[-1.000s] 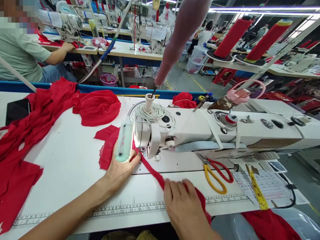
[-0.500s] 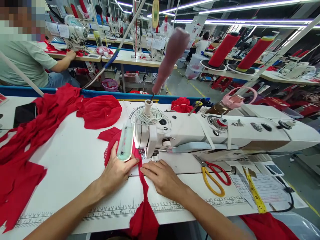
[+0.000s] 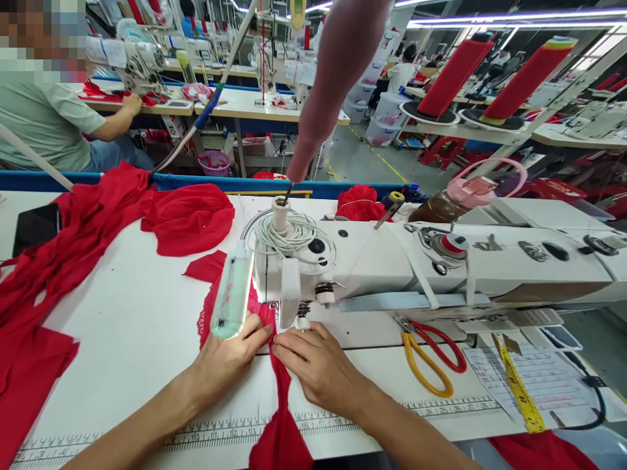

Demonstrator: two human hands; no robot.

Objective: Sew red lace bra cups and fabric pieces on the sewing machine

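Note:
A red fabric piece runs as a narrow folded strip from the table's front edge up to the needle area of the white sewing machine. My left hand is closed, with thumb and fingers pinching the fabric just left of the strip, in front of the presser foot. Pressed close beside it, my right hand grips the strip's right edge between bunched fingers. A clear greenish guard on the machine partly hides the left fingers and the fabric, which has a lace-like edge.
Scissors with red and yellow handles lie right of my hands. A yellow tape measure lies over papers. Red fabric is piled leftward, near a black phone. A pink-handled screwdriver stands upright on the machine. Another person sits at the far left.
The view has shifted nearer and slightly to the left side of the machine. My hands have come closer together at the strip, both still pinching it.

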